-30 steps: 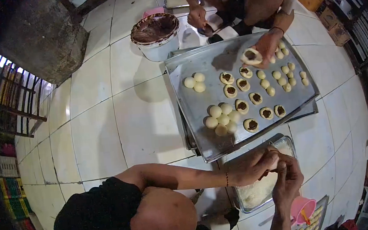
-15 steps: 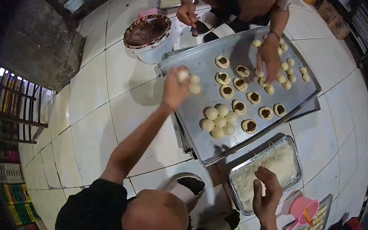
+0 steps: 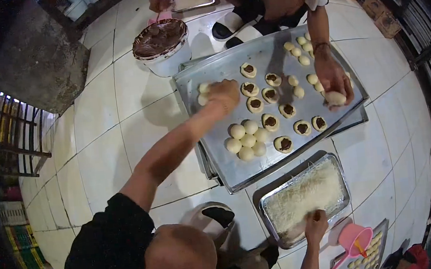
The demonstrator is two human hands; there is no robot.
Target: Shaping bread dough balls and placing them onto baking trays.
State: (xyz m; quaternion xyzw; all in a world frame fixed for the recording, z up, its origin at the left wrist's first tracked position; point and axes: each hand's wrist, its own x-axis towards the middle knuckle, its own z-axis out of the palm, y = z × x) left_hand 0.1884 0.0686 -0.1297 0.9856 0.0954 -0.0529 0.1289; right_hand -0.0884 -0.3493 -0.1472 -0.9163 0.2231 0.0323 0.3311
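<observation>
Bare metal on the baking tray [image 3: 228, 166] shows only along its lower-left edge and in a strip mid-frame, hemmed by the plain dough balls [image 3: 246, 139] and the filled dough rows [image 3: 274, 106]. Upper right of the tray is blocked by another person's hand [image 3: 334, 80]. White floor tiles [image 3: 108, 138] at left lie open between the chocolate bowl [image 3: 161, 44] and the crumb tray [image 3: 303, 198].

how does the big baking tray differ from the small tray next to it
The big baking tray holds rows of dough balls and chocolate-topped pieces; the small tray is filled with pale shredded stuff. The big baking tray is wider and shallower, the small tray deeper. The left hand is over the big one, the right hand at the small one. Both are shiny metal rectangles on the tiled floor.
</observation>
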